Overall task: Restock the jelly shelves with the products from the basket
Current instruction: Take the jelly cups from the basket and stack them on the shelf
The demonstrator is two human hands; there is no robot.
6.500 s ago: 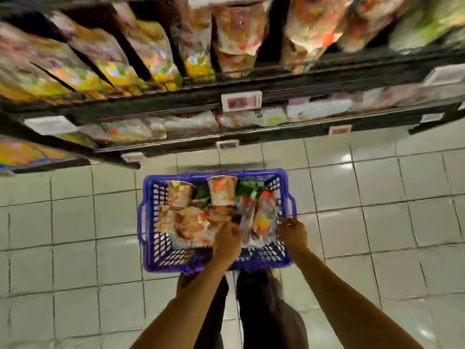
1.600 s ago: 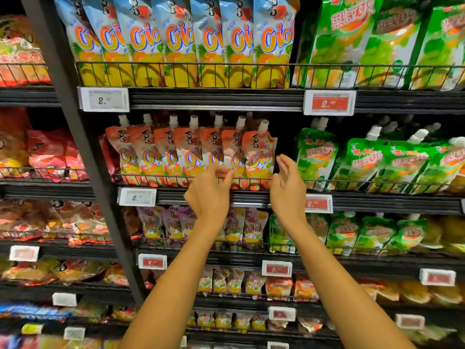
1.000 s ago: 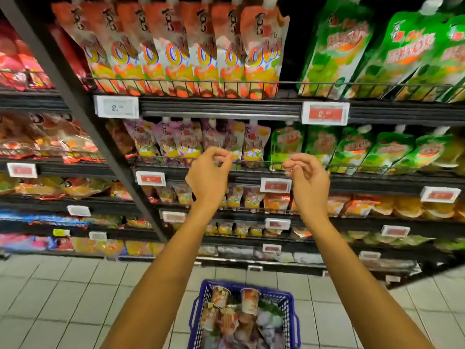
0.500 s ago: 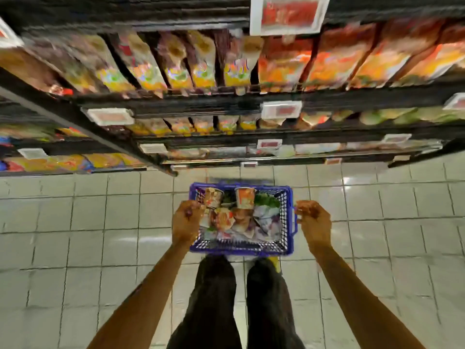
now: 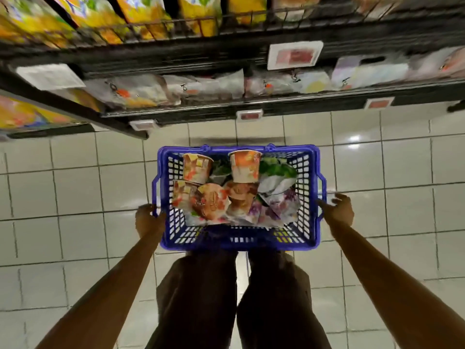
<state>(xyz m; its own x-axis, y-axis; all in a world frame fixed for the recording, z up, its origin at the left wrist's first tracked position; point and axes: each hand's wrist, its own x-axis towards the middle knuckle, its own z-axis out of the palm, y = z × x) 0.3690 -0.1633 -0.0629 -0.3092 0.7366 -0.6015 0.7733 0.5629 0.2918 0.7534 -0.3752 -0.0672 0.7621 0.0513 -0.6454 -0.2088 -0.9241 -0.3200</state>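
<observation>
**Basket on the floor between our two hands**

Open tiled floor lies left of the blue basket, and more lies to its right. The lowest shelf edge runs just beyond the basket's far rim. Above it we see yellow pouches at left, pale packets in the middle and a price tag further right. Our trouser legs stand against the near rim.

Our left hand lies curled against the basket's left wall. We cannot tell whether it grips. Jelly cups fill the basket's left and middle, soft pouches its right. Our right hand is spread and holds nothing, its fingertips just beside the right side handle.
</observation>
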